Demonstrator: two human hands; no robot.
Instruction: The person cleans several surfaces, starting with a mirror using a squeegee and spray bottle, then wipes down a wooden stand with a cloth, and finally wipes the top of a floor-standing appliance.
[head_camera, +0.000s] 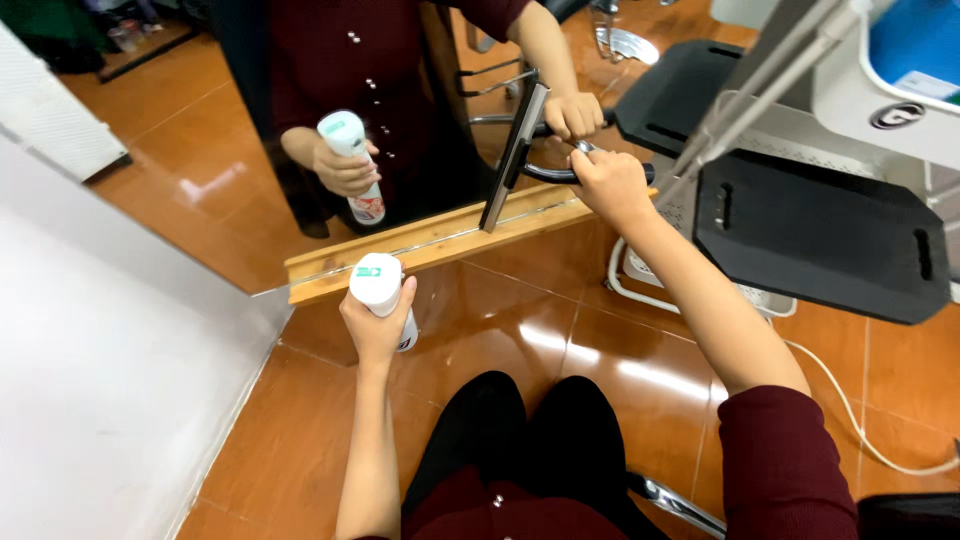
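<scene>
My left hand (375, 325) grips a white spray bottle (377, 283) with a green mark on its top, held upright just in front of the mirror's wooden bottom frame (430, 243). My right hand (610, 185) is closed around the black handle of a squeegee (512, 160), whose blade rests against the lower part of the mirror glass (250, 150). The mirror shows my reflection in a dark red shirt, with both hands and both tools repeated in it.
A white wall (110, 380) stands on the left. A black treadmill deck (820, 235) lies at the right, with a white cable (840, 400) running across the glossy brown tile floor (560, 350). My knees in black trousers are below.
</scene>
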